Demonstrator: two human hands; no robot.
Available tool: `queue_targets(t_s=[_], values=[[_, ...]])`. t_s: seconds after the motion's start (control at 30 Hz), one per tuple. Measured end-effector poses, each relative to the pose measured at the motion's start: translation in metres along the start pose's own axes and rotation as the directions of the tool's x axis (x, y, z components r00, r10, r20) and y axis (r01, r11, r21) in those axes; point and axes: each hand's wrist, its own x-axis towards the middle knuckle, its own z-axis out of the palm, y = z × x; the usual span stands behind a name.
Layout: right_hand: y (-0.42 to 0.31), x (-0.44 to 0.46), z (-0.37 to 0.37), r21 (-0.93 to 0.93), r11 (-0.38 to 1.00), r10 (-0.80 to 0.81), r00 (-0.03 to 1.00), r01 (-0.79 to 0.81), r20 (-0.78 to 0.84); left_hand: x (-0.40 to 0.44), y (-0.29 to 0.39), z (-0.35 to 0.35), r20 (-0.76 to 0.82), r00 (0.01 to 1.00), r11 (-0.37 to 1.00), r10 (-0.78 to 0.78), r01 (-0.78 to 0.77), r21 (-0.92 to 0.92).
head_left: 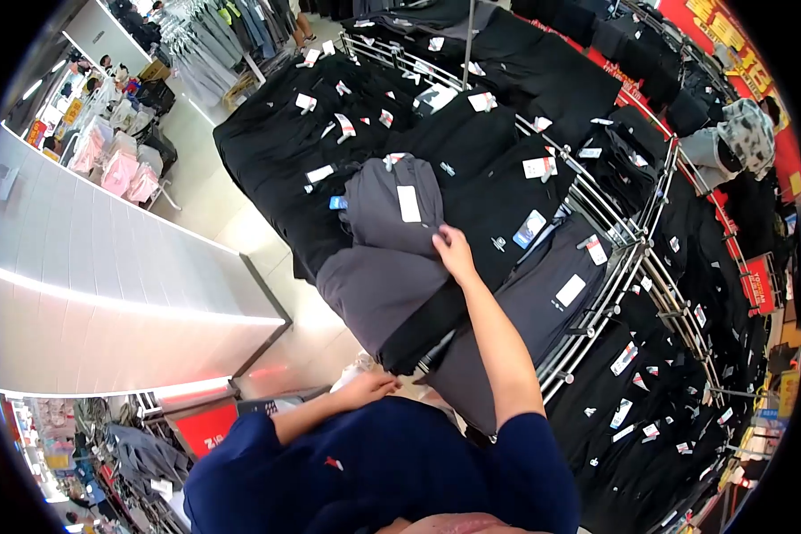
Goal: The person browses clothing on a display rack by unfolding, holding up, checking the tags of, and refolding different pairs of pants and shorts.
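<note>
Dark grey folded trousers (383, 294) lie on top of a pile of black garments, with a white label on their upper folded part. My right hand (456, 254) pinches their right edge between thumb and fingers. Close to my body, my left hand (371, 388) is held low with loosely bent fingers, just below the near end of the black garment (409, 351); nothing shows in it. A blue tag (338, 203) sticks out at the left side of the grey trousers. Beneath my right forearm lies another dark grey garment (552, 285) with a white label.
Black tagged clothes (285, 151) cover the display ahead. Metal rails (587, 334) run along the right, with more black clothing (632, 409) beyond them. A white panel (107, 267) with a lit edge stands at left. Hanging clothes (205, 53) are at the back.
</note>
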Motion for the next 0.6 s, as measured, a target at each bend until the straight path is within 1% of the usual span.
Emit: queue_targets(t_s=[0.07, 0.1, 0.13, 0.17, 0.2, 0.23, 0.27, 0.33, 0.4, 0.43, 0.47, 0.5, 0.53, 0.57, 0.6], values=[[0.012, 0.051, 0.037, -0.221, 0.972, 0.027, 0.971, -0.081, -0.238, -0.034, -0.006, -0.037, -0.162, 0.986, 0.998, -0.039, 0.047, 0.048], [0.015, 0.07, 0.051, -0.219, 0.956, 0.131, 0.95, -0.197, -0.284, -0.051, -0.02, -0.049, -0.267, 0.963, 0.997, -0.048, 0.064, 0.051], [0.014, 0.083, 0.063, -0.179, 0.935, 0.255, 0.933, -0.305, -0.254, -0.068, -0.03, -0.065, -0.369, 0.928, 0.995, -0.057, 0.082, 0.053], [0.015, 0.091, 0.07, -0.219, 0.913, 0.311, 0.935, -0.344, -0.172, -0.085, -0.04, -0.079, -0.399, 0.904, 0.988, -0.152, 0.134, -0.072], [0.012, 0.1, 0.076, -0.272, 0.888, 0.362, 0.928, -0.372, -0.087, -0.099, -0.057, -0.09, -0.399, 0.906, 0.99, -0.139, 0.118, -0.078], [0.008, 0.106, 0.083, -0.38, 0.843, 0.365, 0.924, -0.38, -0.114, -0.112, -0.075, -0.1, -0.461, 0.868, 0.982, -0.185, 0.144, -0.124], [0.005, 0.109, 0.088, -0.385, 0.816, 0.412, 0.901, -0.432, -0.138, -0.123, -0.093, -0.107, -0.515, 0.824, 0.97, -0.237, 0.168, -0.177], [-0.001, 0.113, 0.094, -0.458, 0.757, 0.397, 0.885, -0.466, -0.244, -0.14, -0.112, -0.126, -0.576, 0.781, 0.967, -0.24, 0.137, -0.216], [-0.013, 0.118, 0.093, -0.413, 0.758, 0.405, 0.86, -0.505, -0.31, -0.152, -0.125, -0.144, -0.589, 0.774, 0.968, -0.233, 0.128, -0.215], [-0.033, 0.119, 0.092, -0.377, 0.783, 0.327, 0.843, -0.495, -0.427, -0.154, -0.129, -0.155, -0.596, 0.773, 0.968, -0.219, 0.096, -0.231], [-0.055, 0.124, 0.089, -0.209, 0.844, 0.369, 0.818, -0.494, -0.442, -0.155, -0.132, -0.169, -0.602, 0.773, 0.968, -0.2, 0.062, -0.242], [-0.085, 0.126, 0.086, -0.222, 0.91, 0.214, 0.855, -0.35, -0.472, -0.152, -0.134, -0.183, -0.587, 0.79, 0.974, -0.18, 0.06, -0.219], [-0.08, 0.14, 0.084, -0.17, 0.979, 0.016, 0.878, -0.111, -0.478, -0.147, -0.132, -0.195, -0.574, 0.8, 0.974, -0.175, 0.054, -0.221], [-0.121, 0.141, 0.084, 0.102, 0.994, 0.026, 0.882, 0.025, -0.47, -0.137, -0.128, -0.208, -0.589, 0.794, 0.944, -0.154, -0.057, -0.324], [-0.173, 0.133, 0.082, 0.379, 0.921, 0.06, 0.93, 0.089, -0.362, -0.124, -0.124, -0.221, -0.604, 0.785, 0.893, -0.137, -0.167, -0.419]])
